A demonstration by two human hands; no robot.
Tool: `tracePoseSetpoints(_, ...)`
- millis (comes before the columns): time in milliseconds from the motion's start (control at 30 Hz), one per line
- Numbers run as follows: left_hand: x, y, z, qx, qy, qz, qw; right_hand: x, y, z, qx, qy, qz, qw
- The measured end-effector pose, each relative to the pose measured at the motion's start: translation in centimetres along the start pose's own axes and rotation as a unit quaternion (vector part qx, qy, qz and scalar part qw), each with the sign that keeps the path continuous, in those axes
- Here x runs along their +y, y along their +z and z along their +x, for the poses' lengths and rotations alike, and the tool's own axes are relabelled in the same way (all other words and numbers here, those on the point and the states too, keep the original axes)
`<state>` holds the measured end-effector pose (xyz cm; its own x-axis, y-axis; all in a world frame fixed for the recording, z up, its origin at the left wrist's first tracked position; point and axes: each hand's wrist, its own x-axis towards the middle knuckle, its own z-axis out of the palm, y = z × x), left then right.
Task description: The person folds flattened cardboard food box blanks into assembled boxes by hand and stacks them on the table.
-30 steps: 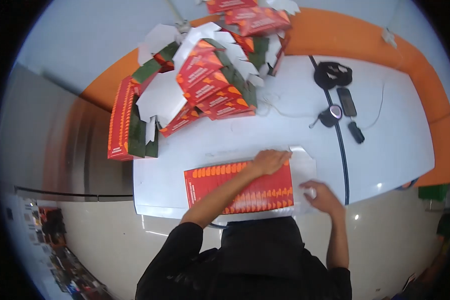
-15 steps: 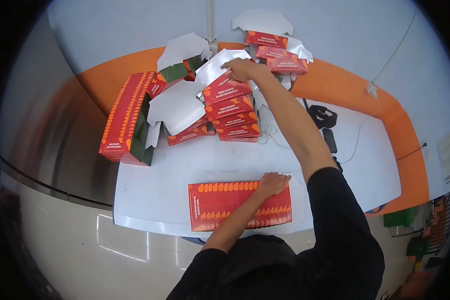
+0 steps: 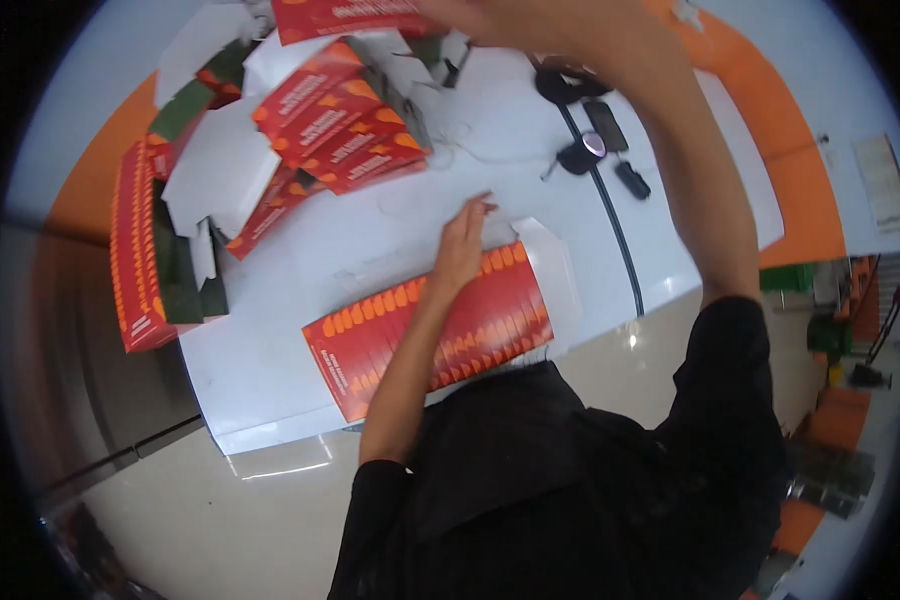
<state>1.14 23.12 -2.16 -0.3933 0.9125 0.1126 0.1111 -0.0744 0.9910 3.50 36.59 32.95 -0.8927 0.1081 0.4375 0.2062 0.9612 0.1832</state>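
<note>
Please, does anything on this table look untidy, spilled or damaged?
The red boxes piled at the far left look untidy. They lean and overlap at different angles, with white flaps sticking out. I see no spill; damage cannot be judged from this blurred view.

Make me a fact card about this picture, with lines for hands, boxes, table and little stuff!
Left hand: over red patterned packaging, fingers pointing past its far edge
Right hand: blurred, next to the top red box; grip unclear
Box pile: jumbled red boxes with white flaps
Table: white, with a black strip across it
Little stuff: dark phone-like slab, black gadget with a round light top
</note>
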Motion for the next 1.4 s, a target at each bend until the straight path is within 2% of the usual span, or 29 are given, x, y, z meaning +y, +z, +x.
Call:
tracePoseSetpoints(33,1.6,-0.5,-0.5,-0.011,0.016,0.065,0.998,0.9,2.0,-6.0,0.058,0.008,0.010,0.998)
tracePoseSetpoints(67,3.2,-1.0,-1.3,-0.022,0.034,0.129,0.991,-0.6,1.2,-10.2,0.022,0.047,0.113,0.992)
tracePoseSetpoints(100,3.8,-1.2,-2.0,-0.032,0.056,0.194,0.979,-1.5,2.8,-14.9,-0.016,0.143,0.176,0.974)
tracePoseSetpoints(133,3.6,-0.8,-2.9,-0.046,0.064,0.252,0.965,-2.1,4.4,-19.0,-0.074,0.261,0.254,0.929)
tracePoseSetpoints(200,3.3,0.0,-5.4,-0.078,0.083,0.364,0.924,-3.0,8.3,-26.8,-0.185,0.418,0.326,0.828)
tracePoseSetpoints(233,3.3,0.3,-6.6,-0.099,0.085,0.416,0.900,-4.1,11.0,-31.1,-0.151,0.442,0.300,0.832)
tracePoseSetpoints(267,3.2,0.7,-7.6,-0.118,0.090,0.468,0.871,-5.1,11.7,-33.5,-0.178,0.482,0.310,0.800)
tracePoseSetpoints(300,3.1,1.0,-7.8,-0.137,0.096,0.516,0.840,-6.4,12.6,-35.5,-0.160,0.502,0.332,0.783)
tracePoseSetpoints(333,2.9,1.3,-7.6,-0.142,0.094,0.526,0.833,-7.7,13.6,-37.3,-0.142,0.523,0.354,0.762)
tracePoseSetpoints(433,2.5,1.4,-7.7,-0.157,0.087,0.544,0.820,-10.5,16.0,-38.9,-0.096,0.492,0.373,0.781)
tracePoseSetpoints(533,2.4,1.5,-7.7,-0.162,0.081,0.543,0.820,-11.0,18.6,-38.0,-0.163,0.451,0.446,0.755)
tracePoseSetpoints(633,2.4,1.5,-7.6,-0.163,0.078,0.548,0.817,-10.9,19.5,-37.2,-0.101,0.395,0.498,0.765)
tracePoseSetpoints(733,2.6,1.7,-7.5,-0.163,0.075,0.553,0.814,-10.4,19.1,-37.3,-0.094,0.428,0.508,0.742)
tracePoseSetpoints(833,2.7,1.8,-7.4,-0.162,0.071,0.557,0.812,-9.8,19.5,-37.3,-0.095,0.408,0.475,0.774)
tracePoseSetpoints(933,2.7,1.8,-7.3,-0.156,0.069,0.564,0.808,-10.7,19.6,-36.5,-0.102,0.410,0.482,0.767)
tracePoseSetpoints(1033,2.8,1.9,-7.1,-0.146,0.061,0.566,0.809,-11.4,18.6,-36.1,-0.095,0.442,0.578,0.679)
tracePoseSetpoints(1133,3.1,2.0,-7.1,-0.145,0.052,0.567,0.809,-11.3,20.6,-37.4,-0.084,0.470,0.672,0.566)
tracePoseSetpoints(1233,3.4,2.2,-6.6,-0.132,0.014,0.530,0.838,-9.8,21.1,-38.4,-0.059,0.444,0.757,0.477)
tracePoseSetpoints(1300,3.9,2.4,-5.7,-0.114,-0.035,0.473,0.873,-6.5,22.2,-39.4,-0.066,0.440,0.768,0.460)
tracePoseSetpoints(1333,3.9,2.5,-5.2,-0.103,-0.023,0.481,0.871,-4.9,22.9,-39.2,-0.071,0.438,0.774,0.453)
tracePoseSetpoints(1400,3.6,3.1,-4.1,-0.079,0.001,0.495,0.865,-2.4,23.3,-36.7,-0.049,0.418,0.612,0.669)
